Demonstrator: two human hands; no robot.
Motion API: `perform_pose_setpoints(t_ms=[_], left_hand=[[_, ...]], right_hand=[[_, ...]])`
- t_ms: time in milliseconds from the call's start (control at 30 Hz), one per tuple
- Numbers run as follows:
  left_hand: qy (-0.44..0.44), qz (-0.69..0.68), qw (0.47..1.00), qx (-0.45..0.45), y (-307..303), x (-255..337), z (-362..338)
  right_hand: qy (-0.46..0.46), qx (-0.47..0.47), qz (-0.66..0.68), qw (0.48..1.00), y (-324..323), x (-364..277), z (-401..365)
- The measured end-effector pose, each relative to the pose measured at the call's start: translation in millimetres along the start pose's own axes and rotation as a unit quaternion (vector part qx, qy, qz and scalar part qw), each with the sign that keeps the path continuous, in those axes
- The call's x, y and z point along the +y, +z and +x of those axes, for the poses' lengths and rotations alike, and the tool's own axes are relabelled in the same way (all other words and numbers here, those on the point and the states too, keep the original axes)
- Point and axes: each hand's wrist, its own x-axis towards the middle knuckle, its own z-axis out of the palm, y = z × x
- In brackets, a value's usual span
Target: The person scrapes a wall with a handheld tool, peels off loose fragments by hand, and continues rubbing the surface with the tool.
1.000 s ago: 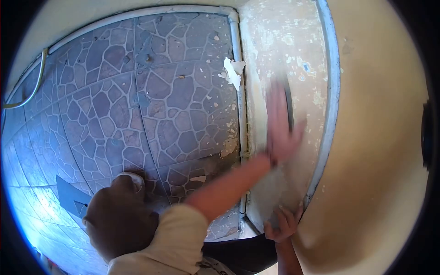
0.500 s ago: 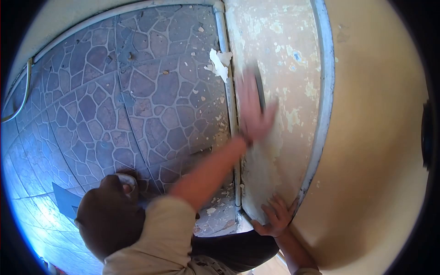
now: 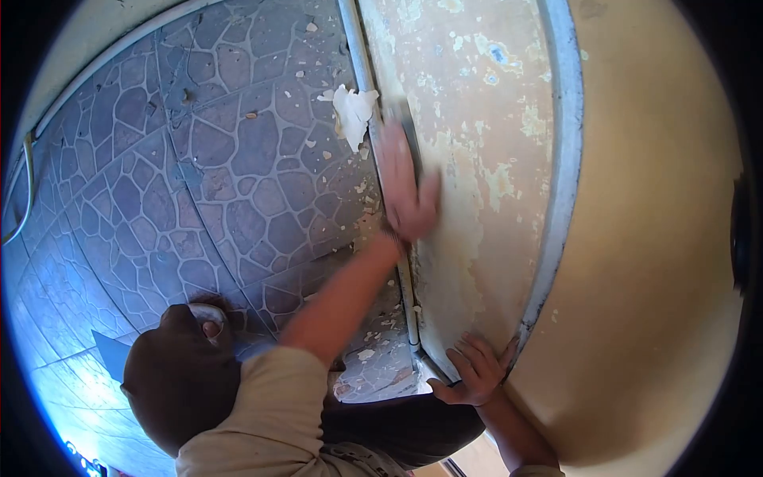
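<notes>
Far left edge: a thin pale cable (image 3: 21,191) curves along the rim of the floor.
Left field: purple stone-pattern tiled floor (image 3: 159,183), strewn with pale paint chips that lie thickest towards the centre of the frame.
Lower left: a dark grey flat sheet (image 3: 111,354) lies on the tiles. Just right of it is a dark brown rounded shape (image 3: 179,381), identity not determinable.
Upper centre: a large white curled paint flake (image 3: 350,107) lies on the tiles, just beside the white vertical pipe (image 3: 356,56).
Left hand (image 3: 405,187): centre of frame, at the end of a bare forearm from a cream sleeve (image 3: 278,405). Fingers pressed together, thumb apart, closed over the tool. Motion-blurred.
Tool: a dark narrow flat tool (image 3: 409,131) projects above the left fingers and lies against the panel near its left edge.
Panel: cream panel with peeling, patchy paint (image 3: 493,119), filling upper centre to lower centre.
Right hand (image 3: 477,370): lower centre-right, fingers spread flat on the panel's lower corner, holding nothing.
Right of panel: a pale grey border strip (image 3: 568,159) runs along its right edge.
Far right: smooth cream wall (image 3: 660,238).
</notes>
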Motion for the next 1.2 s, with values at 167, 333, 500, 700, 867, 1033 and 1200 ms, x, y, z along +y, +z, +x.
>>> perform_pose_setpoints(t_ms=[167,333,500,700,867,1033,1200], left_hand=[[0.013,0.012,1.000,0.015,6,-14,22],[0.000,0.010,0.999,-0.031,-9,-40,133],[0.004,-0.026,0.998,-0.055,-1,-6,-72],[-0.062,0.093,0.989,-0.094,-3,18,-59],[-0.074,0.005,0.996,-0.046,5,4,-13],[-0.001,-0.074,0.997,-0.008,-2,-53,119],[-0.065,-0.059,0.996,-0.035,-5,-26,58]], right_hand=[[-0.008,0.008,-0.001,1.000,0,1,2],[0.009,-0.009,-0.001,1.000,-1,1,1],[0.010,0.006,-0.001,1.000,1,0,0],[0.002,0.015,-0.006,1.000,5,5,2],[0.004,0.005,-0.002,1.000,0,0,-1],[0.011,0.017,0.003,1.000,4,1,0],[0.019,0.023,0.001,1.000,5,0,-1]])
